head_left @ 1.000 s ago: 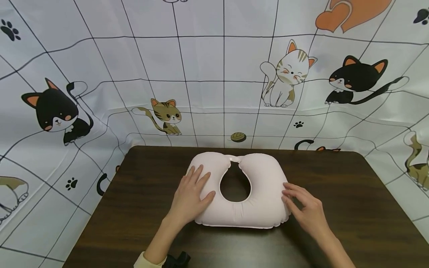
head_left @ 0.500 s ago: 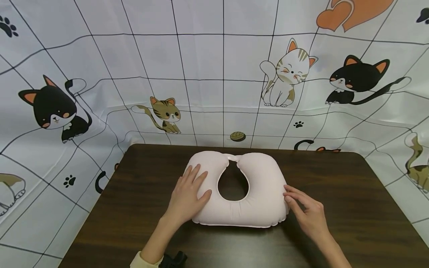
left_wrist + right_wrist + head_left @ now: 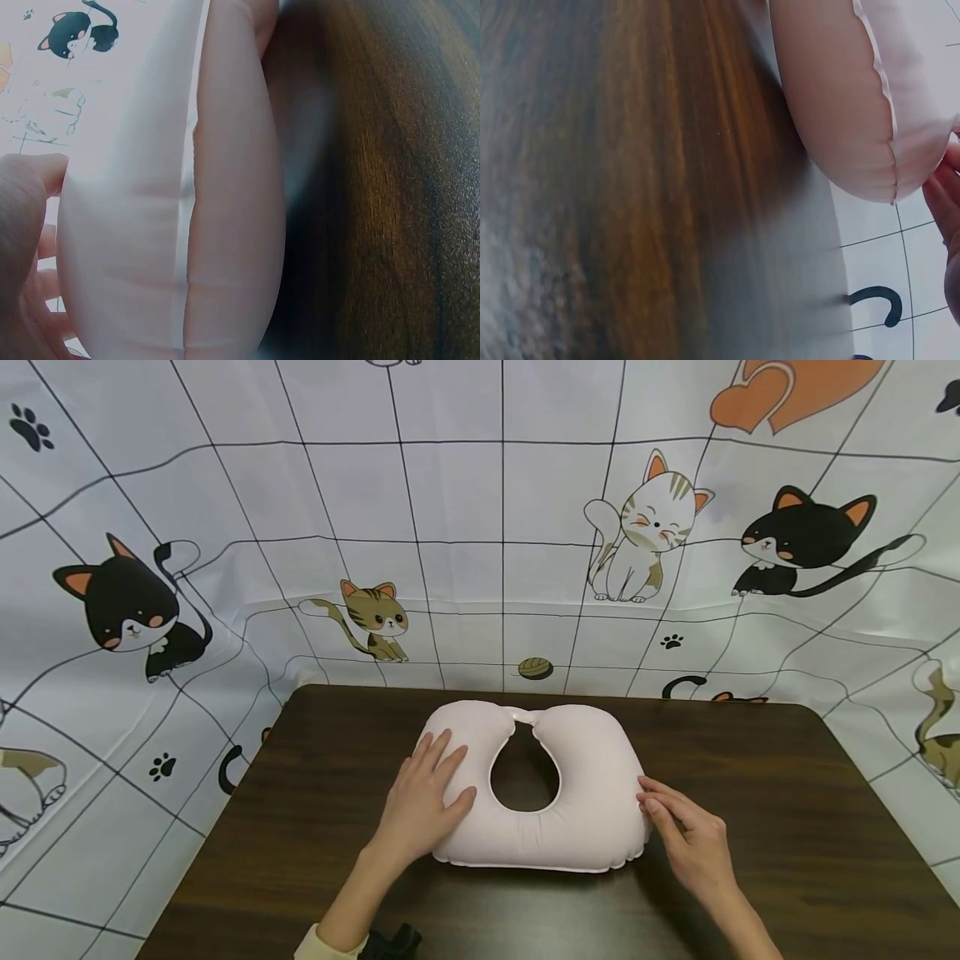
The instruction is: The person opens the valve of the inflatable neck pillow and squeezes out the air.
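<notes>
A pale pink inflated U-shaped neck pillow (image 3: 540, 839) lies on the dark wooden table, its opening toward the back and a narrow strip bridging its two ends. On its left lobe rests my left hand (image 3: 422, 802), fingers spread. At the pillow's right edge, the thumb and fingertips of my right hand (image 3: 690, 839) come together and pinch it. The left wrist view shows the pillow's side seam (image 3: 187, 187) up close, the left thumb against its upper face. In the right wrist view the right fingers (image 3: 945, 199) touch the rounded side; exactly what lies between them is partly hidden.
The brown table (image 3: 300, 827) has a rounded far edge. Behind and beside it hangs a white sheet (image 3: 465, 493) with grid lines and cartoon cats. A black wrist strap (image 3: 393, 941) shows at the left sleeve.
My right thumb and fingertips have drawn closer together at the pillow's right edge. The left hand stays on the left lobe. The head view shifts slightly.
</notes>
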A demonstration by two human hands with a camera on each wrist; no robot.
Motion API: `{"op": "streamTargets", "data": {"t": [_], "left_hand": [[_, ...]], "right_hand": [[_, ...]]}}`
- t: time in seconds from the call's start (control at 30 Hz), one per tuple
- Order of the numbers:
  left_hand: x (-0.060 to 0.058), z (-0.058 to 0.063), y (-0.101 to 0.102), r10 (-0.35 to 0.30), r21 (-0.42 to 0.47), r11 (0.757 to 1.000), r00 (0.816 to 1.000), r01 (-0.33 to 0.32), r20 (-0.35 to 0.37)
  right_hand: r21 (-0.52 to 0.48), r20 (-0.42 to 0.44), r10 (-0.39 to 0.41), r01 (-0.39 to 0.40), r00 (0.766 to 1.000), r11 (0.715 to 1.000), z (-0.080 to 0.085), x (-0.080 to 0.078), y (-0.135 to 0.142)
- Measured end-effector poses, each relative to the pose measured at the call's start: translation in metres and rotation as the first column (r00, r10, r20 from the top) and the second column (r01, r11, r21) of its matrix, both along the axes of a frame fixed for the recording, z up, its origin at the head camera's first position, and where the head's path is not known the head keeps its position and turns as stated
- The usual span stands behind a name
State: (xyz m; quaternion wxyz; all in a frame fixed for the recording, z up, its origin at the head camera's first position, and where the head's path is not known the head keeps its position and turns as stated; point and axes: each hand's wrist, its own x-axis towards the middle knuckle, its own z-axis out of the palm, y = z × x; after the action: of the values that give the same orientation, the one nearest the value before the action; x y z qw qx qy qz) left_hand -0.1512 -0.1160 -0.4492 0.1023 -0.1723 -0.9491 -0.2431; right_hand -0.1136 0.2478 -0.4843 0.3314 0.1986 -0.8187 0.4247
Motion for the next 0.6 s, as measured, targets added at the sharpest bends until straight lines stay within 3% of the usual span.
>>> {"op": "streamTargets", "data": {"t": [0.6], "left_hand": [[-0.0044,-0.0095,0.0000,-0.007,0.006,1.000,0.998,0.008,-0.064]], "right_hand": [[-0.044,0.090,-0.063,0.067,0.994,0.997,0.0000,-0.0013,-0.0037]]}}
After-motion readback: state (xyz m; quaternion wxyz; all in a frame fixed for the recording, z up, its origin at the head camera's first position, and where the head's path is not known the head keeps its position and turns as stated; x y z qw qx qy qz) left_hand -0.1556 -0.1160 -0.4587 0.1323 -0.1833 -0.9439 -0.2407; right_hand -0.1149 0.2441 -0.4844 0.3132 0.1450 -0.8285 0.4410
